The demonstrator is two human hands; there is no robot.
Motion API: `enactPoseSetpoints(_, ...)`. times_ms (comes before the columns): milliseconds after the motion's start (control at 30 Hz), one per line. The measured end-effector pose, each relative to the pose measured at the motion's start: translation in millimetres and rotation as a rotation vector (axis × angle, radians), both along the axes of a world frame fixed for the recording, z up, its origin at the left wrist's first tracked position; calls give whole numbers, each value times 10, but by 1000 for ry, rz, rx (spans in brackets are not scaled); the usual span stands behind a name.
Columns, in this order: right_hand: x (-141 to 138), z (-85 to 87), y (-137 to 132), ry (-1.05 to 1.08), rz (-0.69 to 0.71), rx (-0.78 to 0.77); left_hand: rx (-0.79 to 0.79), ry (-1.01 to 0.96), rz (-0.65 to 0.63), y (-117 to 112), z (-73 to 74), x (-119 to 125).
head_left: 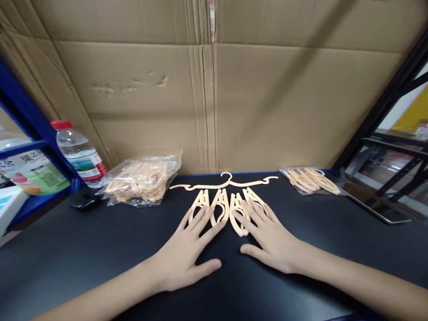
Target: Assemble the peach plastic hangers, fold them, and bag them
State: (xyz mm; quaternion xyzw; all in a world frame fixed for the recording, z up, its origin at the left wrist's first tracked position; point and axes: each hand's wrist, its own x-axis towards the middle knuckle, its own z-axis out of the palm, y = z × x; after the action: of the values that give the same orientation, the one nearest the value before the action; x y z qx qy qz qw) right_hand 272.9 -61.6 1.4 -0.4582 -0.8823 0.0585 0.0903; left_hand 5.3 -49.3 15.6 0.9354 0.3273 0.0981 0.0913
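My left hand (pixel 183 256) lies palm down with its fingers spread. Its fingertips reach onto two cream plastic folding hangers, the outer left one (pixel 204 196) and the inner left one (pixel 226 207). Opposite it, my right hand (pixel 276 240) is also spread, fingers over the inner right hanger (pixel 233 219) and the outer right hanger (pixel 249 196). All of these are folded up, side by side, and partly hidden by the fingers. Behind them lies an opened-out hanger (pixel 214 185), its hook pointing to the back and its arms stretched sideways.
A clear bag of cream hangers (pixel 143 180) sits left, a flatter bag (pixel 309 180) right. A water bottle (pixel 80 154) and a black object (pixel 84 199) stand far left. A phone-like slab (pixel 377 207) lies right. Cardboard (pixel 284 98) walls the black table's (pixel 133 236) back.
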Motion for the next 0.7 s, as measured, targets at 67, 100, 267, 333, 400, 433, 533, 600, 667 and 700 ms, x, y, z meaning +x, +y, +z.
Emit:
enactPoseSetpoints(67, -46, -12, 46, -15, -5, 12, 20, 6, 9, 47, -24, -27)
enactPoseSetpoints(100, -66, -21, 68, -22, -8, 20, 29, 17, 15, 66, -33, -38)
enactPoseSetpoints(267, -121, -70, 123, -24, -28, 69, 54, 83, 32, 104, -42, -68)
enactPoseSetpoints(333, -122, -82, 121, -15, -30, 95, 61, 70, 29, 101, -40, -71)
enactPoseSetpoints(400, -119, -89, 110, -6, -35, 117, 67, 49, 28, 97, -37, -70)
enactPoseSetpoints(433, -117, -92, 102, -1, -41, 127, 67, 44, 29, 94, -35, -70)
enactPoseSetpoints(533, -111, -96, 79, 19, -65, 151, 56, 55, 35, 86, -23, -63)
enactPoseSetpoints(600, -101, -87, 72, 37, -59, 173, 46, 73, 39, 81, -14, -58)
enactPoseSetpoints(667, -78, -60, 83, 81, -39, 204, 41, 77, 50, 79, -13, -55)
enactPoseSetpoints(700, -59, -39, 96, 119, -31, 227, 40, 71, 60, 80, -16, -57)
